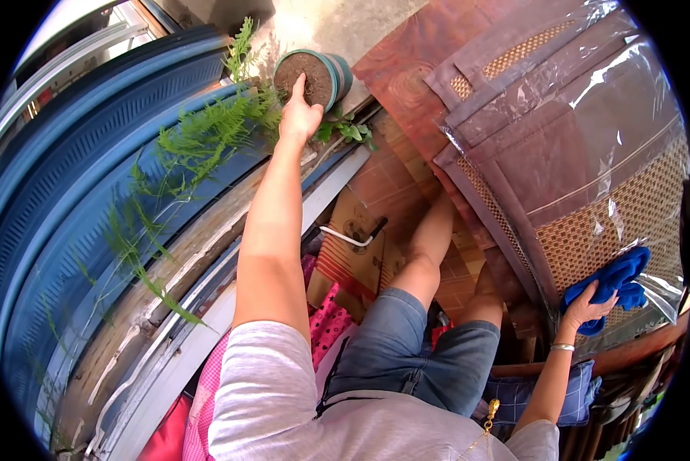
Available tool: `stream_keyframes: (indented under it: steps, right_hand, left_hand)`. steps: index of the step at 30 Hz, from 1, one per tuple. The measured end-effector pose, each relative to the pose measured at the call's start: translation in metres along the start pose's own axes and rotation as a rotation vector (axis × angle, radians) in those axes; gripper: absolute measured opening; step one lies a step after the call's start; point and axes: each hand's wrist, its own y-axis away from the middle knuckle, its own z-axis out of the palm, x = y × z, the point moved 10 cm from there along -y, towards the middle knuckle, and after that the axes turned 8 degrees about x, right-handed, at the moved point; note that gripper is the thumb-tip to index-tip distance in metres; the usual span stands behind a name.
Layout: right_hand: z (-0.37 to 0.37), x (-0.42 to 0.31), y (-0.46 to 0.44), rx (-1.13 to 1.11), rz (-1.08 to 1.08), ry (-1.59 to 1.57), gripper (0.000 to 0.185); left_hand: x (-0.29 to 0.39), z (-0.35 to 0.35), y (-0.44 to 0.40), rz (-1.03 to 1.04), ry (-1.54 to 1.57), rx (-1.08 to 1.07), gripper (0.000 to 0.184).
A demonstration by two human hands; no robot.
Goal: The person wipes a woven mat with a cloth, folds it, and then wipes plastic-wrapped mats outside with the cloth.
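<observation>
My left hand [301, 117] reaches far forward over a green plant pot [339, 77] filled with brown soil [289, 73]. Its index finger is stretched out over the soil; whether the tip touches cannot be made out. The other fingers are partly folded, with nothing visible in them. A feathery green fern [218, 127] trails beside the pot on the left. Off to the right, my right hand [590, 305] grips a bunched blue cloth [617, 276], resting against a plastic-covered brown panel with woven patches [583, 192].
Blue ridged plastic [91, 146] curves along the left, beside a weathered wooden ledge [168, 296]. A cardboard box [352, 257] and a white-and-black curved rod [352, 238] are near my legs. A blue checked cushion [579, 396] lies at lower right.
</observation>
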Motion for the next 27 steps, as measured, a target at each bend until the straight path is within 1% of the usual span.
stream_keyframes:
  steps: [5, 7, 10, 11, 12, 15, 16, 18, 22, 26, 27]
  right_hand:
    - [0.0, 0.0, 0.0, 0.0, 0.014, -0.004, 0.064]
    - [0.0, -0.002, -0.001, -0.001, 0.017, -0.005, 0.064]
    - [0.0, -0.002, -0.001, -0.021, 0.04, -0.011, 0.065]
    - [0.0, -0.004, -0.002, -0.031, 0.028, -0.013, 0.065]
    - [0.001, -0.006, -0.002, -0.043, 0.015, -0.016, 0.066]
    - [0.0, -0.007, -0.002, -0.028, 0.027, -0.01, 0.065]
    - [0.0, -0.007, -0.002, -0.029, 0.026, -0.01, 0.065]
    - [0.0, -0.005, -0.001, -0.021, 0.046, -0.012, 0.065]
    - [0.0, -0.005, -0.002, -0.021, 0.031, -0.008, 0.064]
    - [-0.001, -0.009, -0.003, -0.007, 0.021, -0.032, 0.065]
    - [-0.002, -0.011, -0.003, -0.01, 0.024, -0.034, 0.065]
  left_hand:
    - [-0.01, 0.006, 0.001, 0.019, -0.115, -0.017, 0.083]
    - [-0.007, 0.005, 0.002, 0.07, -0.132, -0.006, 0.084]
    - [-0.002, 0.005, 0.023, 0.035, -0.122, -0.013, 0.085]
    - [0.006, 0.003, 0.031, 0.108, -0.136, 0.04, 0.087]
    - [0.008, 0.007, 0.037, 0.11, -0.136, 0.039, 0.087]
    - [0.018, 0.021, 0.049, 0.236, -0.339, -0.024, 0.086]
    - [0.018, 0.022, 0.049, 0.235, -0.338, -0.024, 0.086]
    - [0.018, 0.022, 0.048, 0.249, -0.451, -0.033, 0.089]
    - [0.013, 0.019, 0.041, 0.259, -0.535, -0.035, 0.091]
    - [0.009, 0.024, 0.038, 0.239, -0.547, -0.04, 0.092]
    - [0.001, 0.02, 0.035, 0.11, -0.468, -0.014, 0.092]
